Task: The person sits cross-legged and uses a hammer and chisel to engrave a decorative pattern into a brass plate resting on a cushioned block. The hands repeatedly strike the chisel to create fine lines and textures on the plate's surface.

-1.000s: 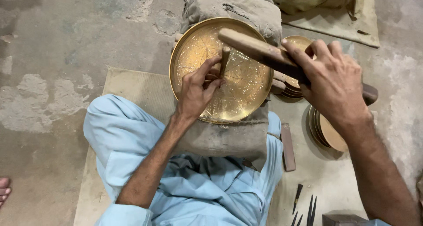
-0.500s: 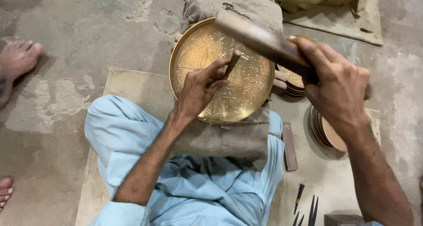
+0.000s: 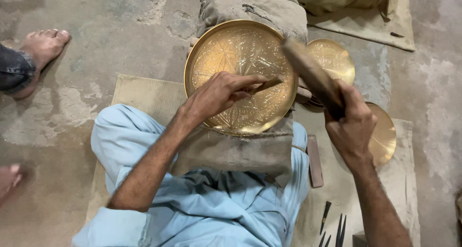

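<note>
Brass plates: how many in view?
3. The large engraved plate sits on the padded block under the left hand; a smaller plate lies behind the mallet; another plate beside the right hand. More may be hidden.

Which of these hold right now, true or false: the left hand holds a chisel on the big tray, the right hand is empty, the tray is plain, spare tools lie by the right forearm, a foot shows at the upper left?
1. The left hand holds a chisel against the big tray. True.
2. The right hand is empty. False: it grips a wooden mallet.
3. The tray is plain. False: leaf patterns are engraved over its face.
4. Spare tools lie by the right forearm. True.
5. A bare foot shows at the upper left. True.
</note>
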